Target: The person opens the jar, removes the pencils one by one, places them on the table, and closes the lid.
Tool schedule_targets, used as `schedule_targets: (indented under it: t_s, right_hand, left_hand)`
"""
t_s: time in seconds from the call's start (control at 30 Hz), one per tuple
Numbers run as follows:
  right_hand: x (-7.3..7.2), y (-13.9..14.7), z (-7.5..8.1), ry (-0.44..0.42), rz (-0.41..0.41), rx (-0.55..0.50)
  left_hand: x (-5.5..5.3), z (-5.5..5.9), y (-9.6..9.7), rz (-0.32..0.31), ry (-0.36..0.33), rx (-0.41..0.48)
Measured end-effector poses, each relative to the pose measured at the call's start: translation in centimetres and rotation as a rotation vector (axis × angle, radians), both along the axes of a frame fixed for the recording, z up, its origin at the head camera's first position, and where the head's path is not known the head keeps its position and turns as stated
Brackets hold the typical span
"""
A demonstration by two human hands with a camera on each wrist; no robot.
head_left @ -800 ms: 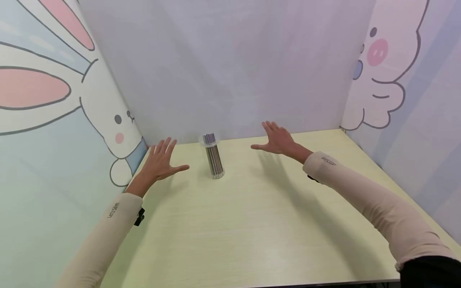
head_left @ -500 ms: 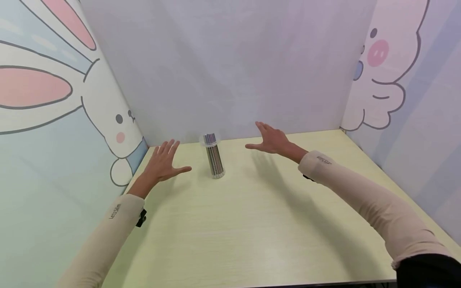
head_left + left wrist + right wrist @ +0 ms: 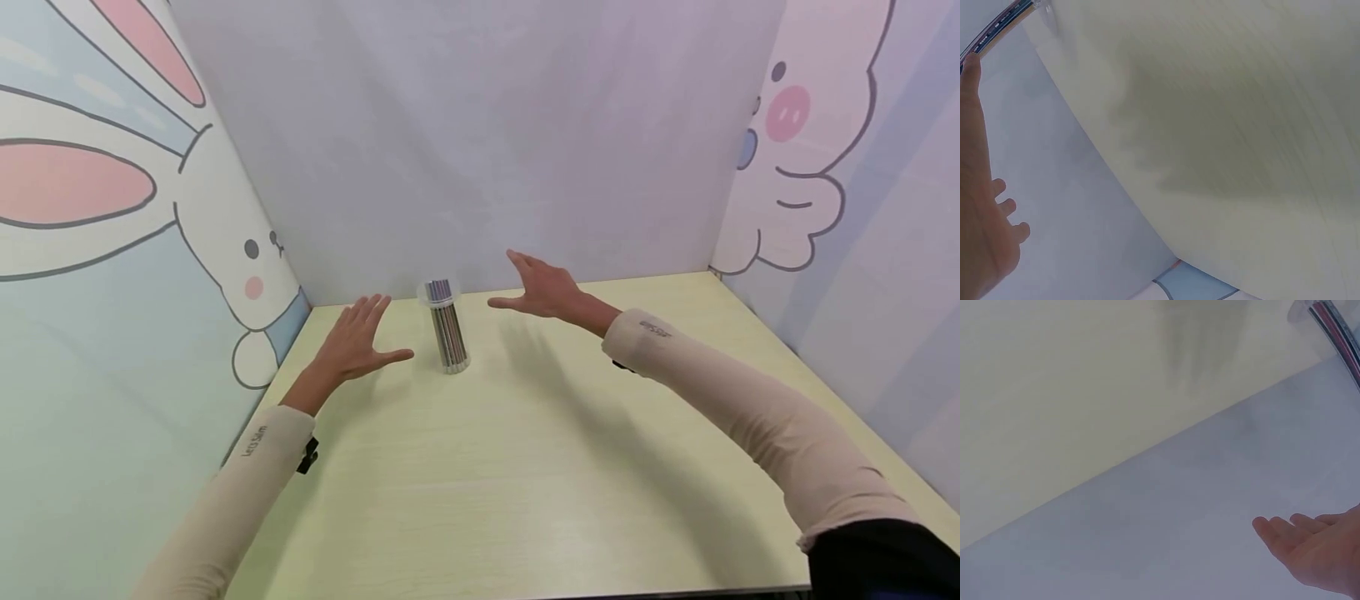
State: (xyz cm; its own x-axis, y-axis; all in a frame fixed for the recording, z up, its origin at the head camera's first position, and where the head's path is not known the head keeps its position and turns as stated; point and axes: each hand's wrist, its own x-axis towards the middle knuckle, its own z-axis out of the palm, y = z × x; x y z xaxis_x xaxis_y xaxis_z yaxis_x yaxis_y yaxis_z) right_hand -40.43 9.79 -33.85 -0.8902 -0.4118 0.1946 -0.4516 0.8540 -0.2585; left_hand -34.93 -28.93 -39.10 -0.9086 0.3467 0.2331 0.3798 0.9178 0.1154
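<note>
A clear cylindrical tube (image 3: 451,337) packed with slim, dark and coloured pencil-like sticks stands upright near the back of the table. Its wider clear top surrounds the stick ends. To its left, my left hand (image 3: 354,340) hovers with spread fingers, the thumb pointing at the tube. On the other side my right hand (image 3: 551,292) is raised, fingers extended and thumb out to the left, a wider gap from the tube. Neither hand holds anything. Part of the tube shows in the upper corner of the left wrist view and of the right wrist view.
The pale wood-grain table (image 3: 480,483) meets a plain light back wall (image 3: 480,150). A side wall with a cartoon rabbit (image 3: 225,242) borders it on the left, and one with a pink-nosed cartoon animal (image 3: 810,133) on the right. Both arms cast shadows on the tabletop.
Both hands have moved inward toward the tube, the left hand going right and the right hand going left. The tube stays in place on the table.
</note>
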Motion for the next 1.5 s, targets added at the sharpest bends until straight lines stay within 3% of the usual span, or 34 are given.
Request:
schedule_targets:
  t_s: [0.3,0.93,1.3,1.5]
  right_hand:
    - [0.4,-2.4,0.5,0.01,0.031,-0.02]
    - [1.9,-6.9,0.7,0.062,0.135,-0.059]
    - [2.0,-8.3,0.5,0.096,0.149,-0.099]
    - [1.9,-8.7,0.1,0.099,0.152,-0.115]
  left_hand:
    - [0.0,-0.1,1.5,-0.008,-0.053,0.055]
    - [-0.9,-2.2,5.0,-0.009,-0.105,0.287]
    - [-1.6,-3.4,6.8,-0.08,-0.131,0.509]
    - [-1.6,-3.4,7.8,-0.124,-0.145,0.609]
